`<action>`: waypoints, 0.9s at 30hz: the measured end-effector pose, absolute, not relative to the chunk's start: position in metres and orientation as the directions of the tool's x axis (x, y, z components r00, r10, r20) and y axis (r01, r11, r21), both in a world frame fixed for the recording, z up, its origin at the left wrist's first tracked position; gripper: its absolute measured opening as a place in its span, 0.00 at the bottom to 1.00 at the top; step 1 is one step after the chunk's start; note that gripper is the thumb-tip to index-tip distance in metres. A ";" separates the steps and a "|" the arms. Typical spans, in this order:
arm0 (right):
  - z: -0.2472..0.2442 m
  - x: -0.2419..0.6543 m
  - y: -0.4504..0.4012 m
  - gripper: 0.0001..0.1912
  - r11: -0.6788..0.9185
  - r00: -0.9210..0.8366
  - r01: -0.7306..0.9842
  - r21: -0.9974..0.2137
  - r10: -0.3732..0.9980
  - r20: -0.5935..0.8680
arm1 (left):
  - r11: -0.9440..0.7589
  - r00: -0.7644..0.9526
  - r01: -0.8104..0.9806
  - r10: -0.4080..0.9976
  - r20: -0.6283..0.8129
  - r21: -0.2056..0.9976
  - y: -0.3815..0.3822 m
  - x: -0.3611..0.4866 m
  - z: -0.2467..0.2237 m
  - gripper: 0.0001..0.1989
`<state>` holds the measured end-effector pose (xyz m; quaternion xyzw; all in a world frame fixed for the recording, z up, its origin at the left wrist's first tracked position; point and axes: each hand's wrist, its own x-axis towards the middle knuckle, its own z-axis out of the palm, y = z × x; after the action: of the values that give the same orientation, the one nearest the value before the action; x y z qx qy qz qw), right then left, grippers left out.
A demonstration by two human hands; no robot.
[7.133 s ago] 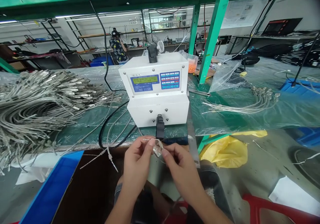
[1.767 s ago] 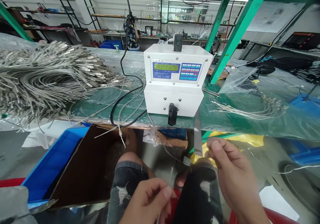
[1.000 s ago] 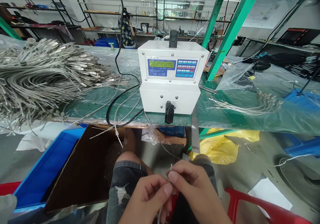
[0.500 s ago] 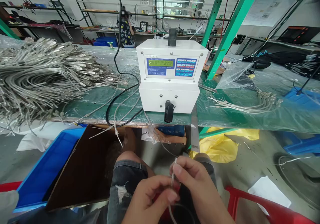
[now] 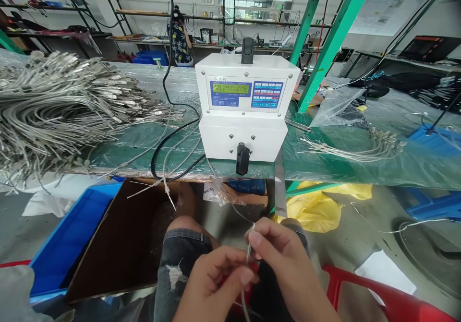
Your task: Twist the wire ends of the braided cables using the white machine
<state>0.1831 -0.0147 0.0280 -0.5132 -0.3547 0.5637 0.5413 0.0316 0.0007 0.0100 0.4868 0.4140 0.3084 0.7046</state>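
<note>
A thin grey cable (image 5: 244,304) runs up through both hands, held above my lap. My left hand (image 5: 219,279) pinches it between thumb and fingers. Just above, to the right, my right hand (image 5: 275,250) grips the cable's upper part, where a pale tip shows by the thumb. Fingers cover most of the stretch between. Ahead on the bench stands a white machine (image 5: 243,106) with a lit display, a keypad and a black clamp-like piece (image 5: 242,159) at its front. Both hands are below and apart from it.
A big heap of grey cables (image 5: 72,101) lies on the left of the green bench (image 5: 324,168); a smaller bundle (image 5: 353,151) lies right. Below left are a cardboard box (image 5: 118,245) and blue bin (image 5: 65,245). A red stool (image 5: 382,288) stands right. A person (image 5: 179,39) is at the back.
The hands keep the same pinch on the cable, with hardly any movement. The loop of cable under the hands has shifted. The view has tilted very slightly.
</note>
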 end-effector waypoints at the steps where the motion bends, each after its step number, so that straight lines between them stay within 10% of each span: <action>1: 0.027 0.183 -0.015 0.18 -0.160 0.115 -0.239 -0.958 0.975 -0.192 | 0.327 0.457 -0.030 0.845 -0.278 0.945 0.000 0.032 0.009 0.15; 27: 0.031 0.178 -0.015 0.15 -0.135 0.111 -0.267 -0.954 0.979 -0.169 | 0.373 0.422 -0.188 0.866 -0.268 0.909 -0.001 0.036 -0.001 0.14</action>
<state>0.1785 -0.0153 0.0307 -0.4998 -0.3563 0.5635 0.5529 0.0356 -0.0012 -0.0009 0.4270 0.3968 0.3626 0.7272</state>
